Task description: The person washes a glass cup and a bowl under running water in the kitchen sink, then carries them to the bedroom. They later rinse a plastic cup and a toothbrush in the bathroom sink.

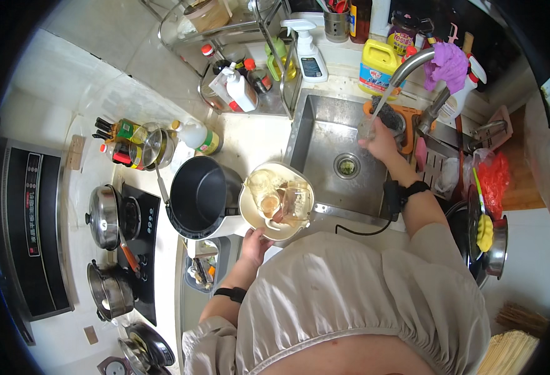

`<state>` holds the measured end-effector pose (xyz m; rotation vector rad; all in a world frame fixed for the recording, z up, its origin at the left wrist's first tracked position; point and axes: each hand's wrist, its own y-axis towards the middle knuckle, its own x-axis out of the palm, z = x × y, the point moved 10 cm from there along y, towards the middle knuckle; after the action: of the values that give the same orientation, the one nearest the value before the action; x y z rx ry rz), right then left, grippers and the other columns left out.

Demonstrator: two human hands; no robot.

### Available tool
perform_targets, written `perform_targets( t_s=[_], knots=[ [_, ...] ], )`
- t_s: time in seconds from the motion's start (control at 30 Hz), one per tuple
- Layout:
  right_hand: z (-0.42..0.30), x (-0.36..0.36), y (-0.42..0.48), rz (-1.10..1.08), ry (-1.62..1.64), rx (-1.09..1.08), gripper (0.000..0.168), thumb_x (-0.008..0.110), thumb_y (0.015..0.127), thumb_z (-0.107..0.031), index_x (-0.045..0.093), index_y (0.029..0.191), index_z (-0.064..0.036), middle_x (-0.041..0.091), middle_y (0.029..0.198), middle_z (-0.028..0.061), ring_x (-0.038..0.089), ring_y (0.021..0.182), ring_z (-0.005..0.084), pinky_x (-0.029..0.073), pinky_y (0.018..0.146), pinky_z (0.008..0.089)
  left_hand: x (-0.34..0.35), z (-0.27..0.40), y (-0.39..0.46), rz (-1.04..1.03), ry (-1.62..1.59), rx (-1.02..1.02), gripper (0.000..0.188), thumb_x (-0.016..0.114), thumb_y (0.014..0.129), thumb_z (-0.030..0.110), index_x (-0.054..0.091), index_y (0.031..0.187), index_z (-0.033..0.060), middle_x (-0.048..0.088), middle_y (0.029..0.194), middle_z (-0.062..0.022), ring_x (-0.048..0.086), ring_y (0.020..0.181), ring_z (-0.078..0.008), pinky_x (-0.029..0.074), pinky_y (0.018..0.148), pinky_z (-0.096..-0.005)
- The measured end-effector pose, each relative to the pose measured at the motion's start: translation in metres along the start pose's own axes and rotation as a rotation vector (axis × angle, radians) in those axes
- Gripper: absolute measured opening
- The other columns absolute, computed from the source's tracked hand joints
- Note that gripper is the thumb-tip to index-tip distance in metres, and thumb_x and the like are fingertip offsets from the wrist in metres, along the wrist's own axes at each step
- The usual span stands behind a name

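Observation:
My left hand (255, 244) grips the near rim of a cream bowl (245, 206), which is at the counter's edge beside the sink. Inside the bowl lie a clear glass jar (298, 200) and other clear vessels, one showing a round mouth (270, 204). Over the right side of the stainless steel sink (319, 136), my right hand (382, 141) holds a small clear vessel (367, 129). Water runs onto it from the curved faucet (408, 65). My fingers partly hide the vessel, so its exact kind is unclear.
A black-lined pot (200, 197) stands left of the bowl. Scraps sit in the sink drain (347, 166). Behind the sink are a spray bottle (310, 56) and a yellow jug (379, 65). A purple cloth (447, 68) hangs on the faucet. Pans occupy the cooktop (146, 253).

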<state>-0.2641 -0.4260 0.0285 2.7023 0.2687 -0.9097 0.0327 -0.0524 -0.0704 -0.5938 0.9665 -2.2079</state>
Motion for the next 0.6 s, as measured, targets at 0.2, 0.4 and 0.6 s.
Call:
perform_targets(
  t_s=[0.2,0.4,0.6],
  knots=[
    [0.008,0.004,0.002,0.005,0.061,-0.033,0.068,0.073,0.063,-0.014,0.041,0.123,-0.008,0.051,0.113,0.0187,0.05,0.105,0.0355,0.041,0.088,0.0392,-0.001,-0.001,0.002,0.0,0.005,-0.007,0.037,0.055,0.08,0.016,0.042,0.111,0.0026,0.052,0.101,-0.0102,0.056,0.084,-0.0224,0.049,0.068,-0.0309],
    [0.018,0.007,-0.008,-0.009,-0.033,-0.042,0.07,0.074,0.062,-0.014,0.04,0.123,-0.006,0.052,0.114,0.0185,0.049,0.107,0.035,0.041,0.089,0.0386,-0.003,-0.004,0.006,0.0,0.004,-0.013,0.04,0.056,0.079,0.015,0.04,0.114,0.0038,0.054,0.102,-0.0101,0.058,0.082,-0.022,0.051,0.063,-0.0279],
    [0.01,0.011,-0.011,-0.085,0.028,-0.004,0.072,0.075,0.061,-0.014,0.04,0.123,-0.006,0.053,0.113,0.0183,0.05,0.107,0.0341,0.042,0.088,0.0385,-0.003,-0.004,0.007,-0.015,-0.003,-0.005,0.041,0.056,0.079,0.015,0.039,0.115,0.0029,0.054,0.102,-0.0105,0.058,0.082,-0.0219,0.051,0.063,-0.0277]
  ],
)
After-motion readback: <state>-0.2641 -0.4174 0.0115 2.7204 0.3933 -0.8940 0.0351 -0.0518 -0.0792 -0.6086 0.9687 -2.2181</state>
